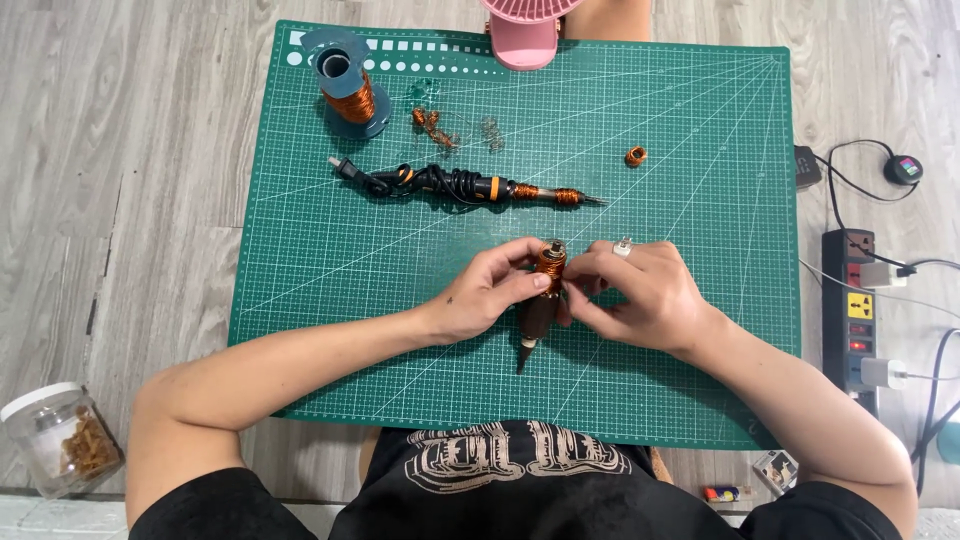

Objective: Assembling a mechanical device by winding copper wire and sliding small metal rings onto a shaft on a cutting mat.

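Bright even daylight; soft shadows; sharp focus; no glare

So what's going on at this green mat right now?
A person seated at a green cutting mat holds a dark, pen-shaped tool with both hands. The left hand grips its body, while the right hand pinches at the copper wire coil wrapped round its upper end. Farther up the mat lie a second tool with its cord bundled, a spool of copper wire, some loose wire scraps and a small copper coil.
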